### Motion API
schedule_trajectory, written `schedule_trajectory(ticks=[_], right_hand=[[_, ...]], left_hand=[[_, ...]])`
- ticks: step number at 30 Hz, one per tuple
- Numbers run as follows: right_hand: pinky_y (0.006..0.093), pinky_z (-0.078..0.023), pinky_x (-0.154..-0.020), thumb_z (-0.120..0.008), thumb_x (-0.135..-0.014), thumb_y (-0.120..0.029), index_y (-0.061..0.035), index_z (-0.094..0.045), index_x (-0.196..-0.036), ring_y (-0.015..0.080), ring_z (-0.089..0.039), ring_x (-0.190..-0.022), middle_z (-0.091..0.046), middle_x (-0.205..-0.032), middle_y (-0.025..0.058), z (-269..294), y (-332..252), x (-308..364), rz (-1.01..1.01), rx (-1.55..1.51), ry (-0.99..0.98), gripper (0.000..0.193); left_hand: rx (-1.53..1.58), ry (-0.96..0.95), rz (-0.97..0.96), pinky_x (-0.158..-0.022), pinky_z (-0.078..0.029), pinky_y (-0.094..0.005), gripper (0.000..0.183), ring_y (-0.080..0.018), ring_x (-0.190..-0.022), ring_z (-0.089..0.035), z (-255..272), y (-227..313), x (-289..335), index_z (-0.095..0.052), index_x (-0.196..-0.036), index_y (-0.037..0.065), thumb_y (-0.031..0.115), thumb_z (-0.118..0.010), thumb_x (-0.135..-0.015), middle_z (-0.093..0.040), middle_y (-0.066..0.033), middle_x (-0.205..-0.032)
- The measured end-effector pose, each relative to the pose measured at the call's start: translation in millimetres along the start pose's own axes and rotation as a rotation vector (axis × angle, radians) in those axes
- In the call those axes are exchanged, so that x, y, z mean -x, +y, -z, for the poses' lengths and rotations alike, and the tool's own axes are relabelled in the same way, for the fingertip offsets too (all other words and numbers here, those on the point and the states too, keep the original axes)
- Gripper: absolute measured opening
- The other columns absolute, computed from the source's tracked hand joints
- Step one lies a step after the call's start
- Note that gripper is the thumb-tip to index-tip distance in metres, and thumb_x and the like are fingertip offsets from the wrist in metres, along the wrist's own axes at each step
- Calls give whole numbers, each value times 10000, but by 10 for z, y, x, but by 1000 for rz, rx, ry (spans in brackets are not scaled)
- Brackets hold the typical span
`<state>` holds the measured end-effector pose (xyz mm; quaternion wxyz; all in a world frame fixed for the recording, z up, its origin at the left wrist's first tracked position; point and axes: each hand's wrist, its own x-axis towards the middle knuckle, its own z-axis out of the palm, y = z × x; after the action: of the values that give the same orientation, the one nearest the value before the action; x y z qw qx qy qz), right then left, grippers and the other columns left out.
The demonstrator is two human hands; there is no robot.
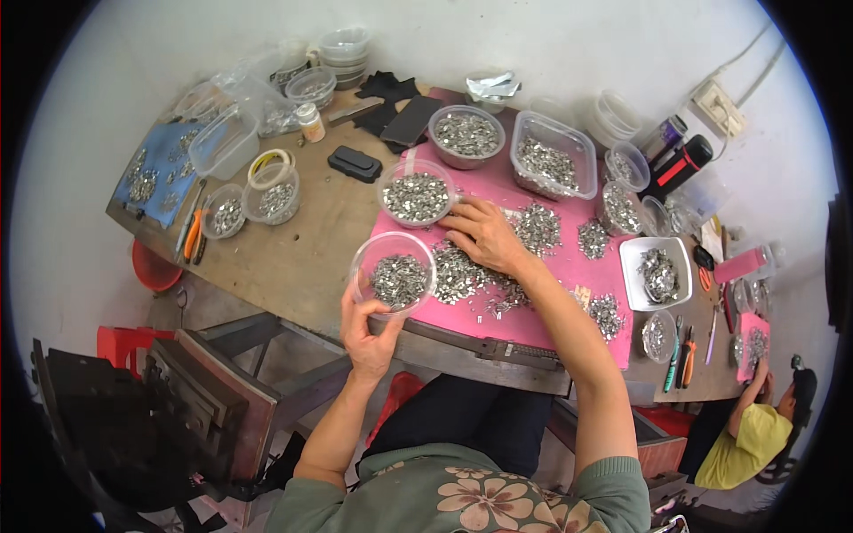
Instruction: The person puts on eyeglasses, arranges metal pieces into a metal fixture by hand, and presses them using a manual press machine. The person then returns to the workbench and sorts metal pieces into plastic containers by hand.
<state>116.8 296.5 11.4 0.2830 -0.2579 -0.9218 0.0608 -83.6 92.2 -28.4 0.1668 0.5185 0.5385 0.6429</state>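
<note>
My left hand is closed on the rim of a clear round plastic tub, partly filled with small shiny metal pieces. The tub is held at the table's front edge, beside the pink sheet. My right hand reaches over the sheet with its fingers stretched out and apart, at the top of a loose pile of metal pieces. Its fingertips are next to a second clear tub of such pieces; I cannot tell whether they touch it. More small heaps lie right of that hand.
Behind the sheet stand a round bowl and a square container of metal pieces. A white tray and pliers lie right; orange-handled pliers and a tape roll left. A person in yellow works far right.
</note>
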Motion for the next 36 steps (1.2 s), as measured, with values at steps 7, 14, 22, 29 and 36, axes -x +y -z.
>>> schedule_trajectory(ticks=[7,14,22,29,36], right_hand=[[432,-457,-892,-703,-887,-175,-67,-705,-991,291,-564,-1013,-607,-1038,85,-17,54,53,4,-23,35,150],[414,-508,-787,-702,-900,-194,-47,-650,-865,301,-585,-885,-558,-923,111,-4,-5,49,-12,49,70,159],[483,-508,-535,-673,-933,-295,-22,-643,-749,368,-671,-625,-658,-708,153,-98,162,18,-169,61,164,330],[305,-365,-474,-654,-982,-326,-12,-593,-615,53,-457,-525,-527,-525,-3,74,29,-256,-717,-496,235,487],[346,-417,-484,-657,-937,-173,-33,-601,-700,163,-537,-512,-561,-608,59,-113,-1098,-481,-136,-449,369,281]], left_hand=[[-7,34,-10,-1089,-411,-439,280,-366,-1323,-524,-7,-8,-6,-626,-927,59,36,-847,-756,-500,-247,-1442],[3,27,-31,-1081,-416,-437,285,-371,-1312,-531,-9,-2,-11,-629,-932,58,34,-848,-752,-504,-251,-1433],[9,-33,-21,-1146,-350,-439,252,-327,-1386,-457,-3,20,-7,-589,-941,43,-24,-786,-800,-430,-218,-1496],[-47,22,-71,-1042,-444,-420,301,-360,-1275,-557,-17,11,-21,-630,-947,59,21,-846,-741,-519,-241,-1410],[-76,30,-68,-998,-470,-416,337,-352,-1211,-585,-32,49,-24,-634,-972,61,3,-842,-713,-536,-220,-1371]])
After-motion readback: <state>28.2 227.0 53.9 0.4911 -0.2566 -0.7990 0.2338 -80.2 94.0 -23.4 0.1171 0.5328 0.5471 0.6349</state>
